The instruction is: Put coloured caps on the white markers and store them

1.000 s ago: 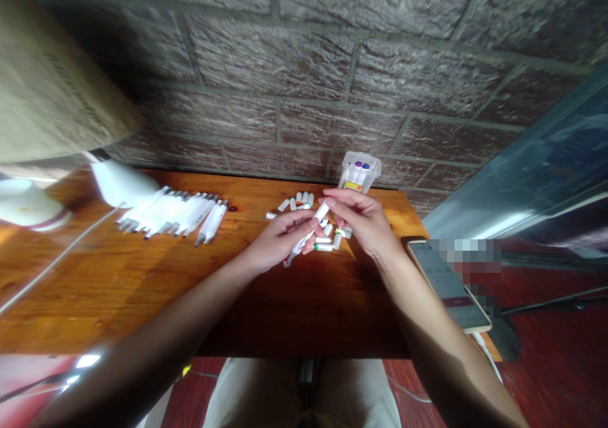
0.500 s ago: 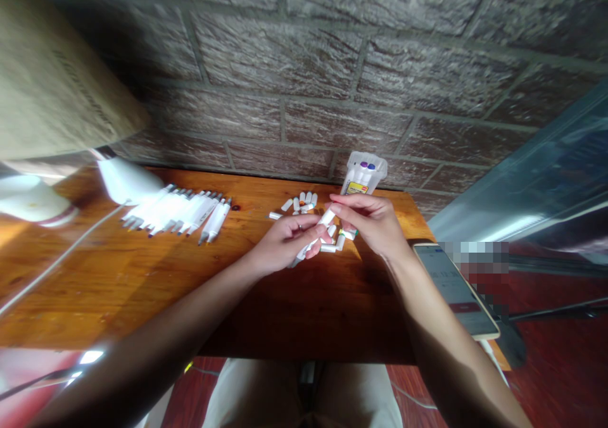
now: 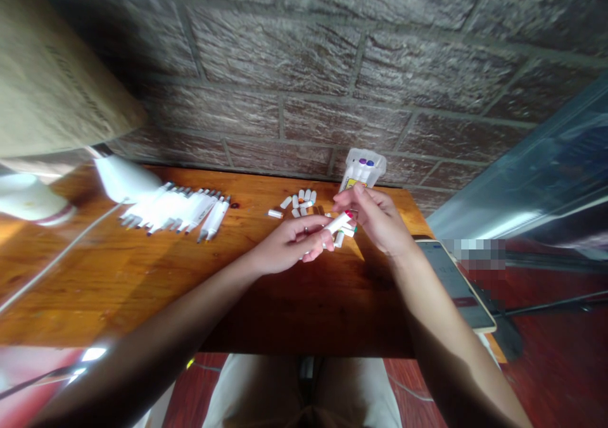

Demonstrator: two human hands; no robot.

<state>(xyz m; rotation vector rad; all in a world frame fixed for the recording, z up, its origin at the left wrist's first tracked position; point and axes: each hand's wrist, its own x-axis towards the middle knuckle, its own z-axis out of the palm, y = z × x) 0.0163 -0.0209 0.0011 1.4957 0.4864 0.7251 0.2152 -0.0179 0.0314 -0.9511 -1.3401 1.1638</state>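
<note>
My left hand (image 3: 289, 245) is closed around a white marker (image 3: 338, 222), which slants up to the right and shows a red end. Close by that red end is my right hand (image 3: 373, 216). Its fingers are loosely curved, with the thumb raised, and nothing shows in its grasp. Just beyond the hands lie several short white caps (image 3: 294, 201) with coloured ends. More white caps (image 3: 339, 239) lie under and between the hands, partly hidden. A clear plastic case (image 3: 377, 165) with a yellow label stands behind my right hand, with purple and blue marker ends inside.
Several white markers (image 3: 216, 219) lie in a row on the wooden table (image 3: 156, 289) at left. Beside them are a lamp (image 3: 71, 80), a white cup (image 3: 33, 200) and a cable (image 3: 61, 260). A phone (image 3: 458, 289) lies at the right edge; a brick wall (image 3: 304, 67) rises behind.
The marker in my left hand now shows its red end toward my right hand. My right fingers, earlier pinching the marker's upper end, have come away from it.
</note>
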